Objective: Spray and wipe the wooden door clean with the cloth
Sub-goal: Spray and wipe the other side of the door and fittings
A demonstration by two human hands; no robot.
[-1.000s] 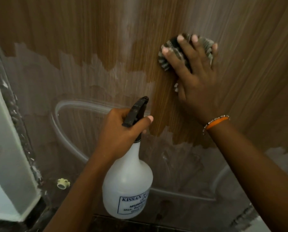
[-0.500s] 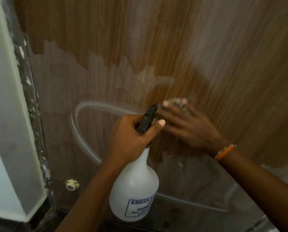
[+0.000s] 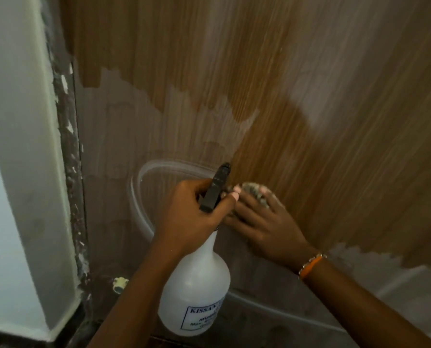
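A: Item one — fingers of the right hand [image 3: 264,224]?
B: Spread and laid flat, pressing a crumpled striped cloth [image 3: 255,193] against the wooden door [image 3: 309,96]. Only a small bunch of the cloth shows, past the fingertips; the rest is under the palm. The hand is motion-blurred.

A: Item two, left hand [image 3: 186,214]?
B: Fingers curled tight round the neck of a white spray bottle [image 3: 196,292], thumb lying along the side of the black trigger head [image 3: 215,188]. The nozzle points up toward the door, just beside the right fingertips. The bottle body hangs below the fist, with a blue-printed label near its base, partly cut off from view.

A: Wrists?
B: Right wrist: an orange band with a beaded one beside it [image 3: 311,264]. Both forearms bare, entering from the bottom edge.

A: Where on the door is the cloth?
B: Lower middle, at the boundary between the brown wood grain on the right and a pale grey, filmy area covering the lower left. A pale curved streak [image 3: 139,197] loops through the grey area, left of the left hand.

A: Surroundings?
B: A white wall [image 3: 21,146] at the door's left edge, with a rough, chipped strip [image 3: 70,172] between them — and a small cream-coloured fitting [image 3: 119,285] near the door's bottom-left corner.
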